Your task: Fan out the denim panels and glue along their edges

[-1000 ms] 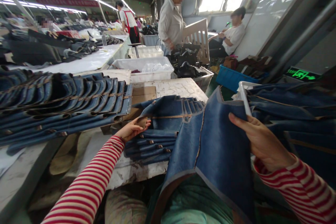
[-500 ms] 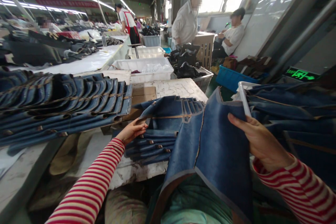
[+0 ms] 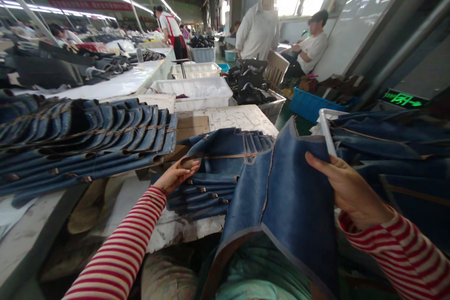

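My right hand [image 3: 351, 187] pinches the upper right edge of a blue leather-like panel [image 3: 298, 187], thumb on the face and fingers behind. A seam runs down the panel's middle, and its lower part drapes over my lap. My left hand [image 3: 177, 176] is closed on the left corner of a blue piece with a tan strip [image 3: 225, 155], on top of a fanned stack [image 3: 207, 197]. Whether this piece and the panel are joined where they overlap, I cannot tell. Several similar blue pieces lie under it with their edges staggered.
A long row of overlapping blue pieces [image 3: 87, 126] lies on the left. More blue pieces [image 3: 397, 150] sit at right beside a white rail [image 3: 327, 131]. Beyond the worktable [image 3: 242, 117] are white bins [image 3: 197, 93], a blue crate [image 3: 312, 105] and a standing person [image 3: 258, 33].
My left fingers have shifted slightly at the corner; my right hand and the panel stay put. Behind, the standing person has moved to the right, and the tan crate beside them now tilts.
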Available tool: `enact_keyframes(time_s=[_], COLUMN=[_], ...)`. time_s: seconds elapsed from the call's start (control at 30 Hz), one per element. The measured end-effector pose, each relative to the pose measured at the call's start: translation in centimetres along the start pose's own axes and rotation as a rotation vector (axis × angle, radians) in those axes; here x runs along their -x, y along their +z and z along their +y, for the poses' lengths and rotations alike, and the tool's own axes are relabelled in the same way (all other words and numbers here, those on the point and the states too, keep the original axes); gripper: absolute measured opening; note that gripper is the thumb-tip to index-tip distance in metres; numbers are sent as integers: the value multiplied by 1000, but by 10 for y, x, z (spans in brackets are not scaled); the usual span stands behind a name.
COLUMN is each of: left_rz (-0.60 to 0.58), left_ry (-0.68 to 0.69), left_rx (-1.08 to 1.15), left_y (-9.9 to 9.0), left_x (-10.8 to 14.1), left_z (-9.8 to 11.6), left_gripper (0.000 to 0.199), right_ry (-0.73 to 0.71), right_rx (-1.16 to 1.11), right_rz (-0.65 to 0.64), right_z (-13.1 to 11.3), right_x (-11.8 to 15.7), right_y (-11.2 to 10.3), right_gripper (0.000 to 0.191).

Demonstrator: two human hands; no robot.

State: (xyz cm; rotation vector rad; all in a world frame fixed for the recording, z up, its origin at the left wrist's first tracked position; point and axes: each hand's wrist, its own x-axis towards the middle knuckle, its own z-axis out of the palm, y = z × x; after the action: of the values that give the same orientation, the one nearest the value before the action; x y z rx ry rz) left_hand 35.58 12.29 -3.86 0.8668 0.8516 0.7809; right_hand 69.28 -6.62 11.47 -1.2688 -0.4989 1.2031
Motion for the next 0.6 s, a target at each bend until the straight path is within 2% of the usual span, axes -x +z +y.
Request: enact_keyframes(time_s=[0.37, 0.5, 0.6], left_rz=[52, 120, 182], left_ry=[-8, -6, -18], left_rx=[-5, -13, -17], left_y=[-3, -7, -10], left_x=[-3, -6, -11], left_z=[-3, -5, -8], left_gripper=[41, 26, 29], right_ry=[8, 11, 2], right_rx=[15, 20, 64], right_rz=[2, -20, -55], right_z=[1, 1, 1], right_x=[-1, 0, 4], right_y=[-1, -1, 3], right_gripper=[25, 26, 29])
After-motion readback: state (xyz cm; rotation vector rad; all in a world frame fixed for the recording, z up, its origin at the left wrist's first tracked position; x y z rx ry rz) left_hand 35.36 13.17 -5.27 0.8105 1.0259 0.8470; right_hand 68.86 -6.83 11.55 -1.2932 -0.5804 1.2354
